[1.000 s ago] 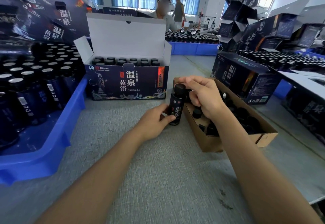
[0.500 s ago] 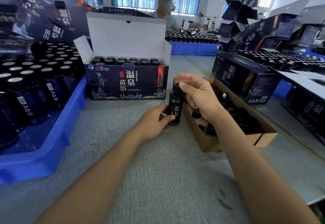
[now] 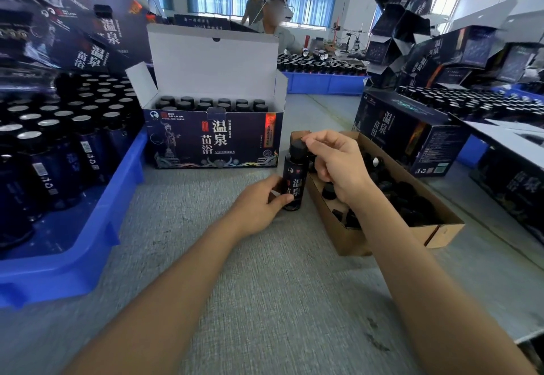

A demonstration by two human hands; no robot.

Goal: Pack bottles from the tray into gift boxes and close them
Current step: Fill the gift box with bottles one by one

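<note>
A dark bottle (image 3: 295, 173) with a black cap stands upright on the grey table, just left of a brown cardboard box (image 3: 353, 236). My left hand (image 3: 259, 203) grips the bottle's lower body. My right hand (image 3: 335, 162) pinches the cap from above with its fingertips. Behind stands an open dark gift box (image 3: 215, 142), white lid up, holding two rows of bottles. On the left a blue tray (image 3: 97, 227) carries several more dark bottles.
The brown cardboard box holds several black caps. A shut gift box (image 3: 409, 130) lies beyond it on the right, with stacked boxes and more bottle trays behind. Two people work at the far table. Bare grey table lies in front of me.
My right hand's fingers have shifted on the cap, from wrapping over it to pinching its top. The left hand and the bottle have stayed in place.
</note>
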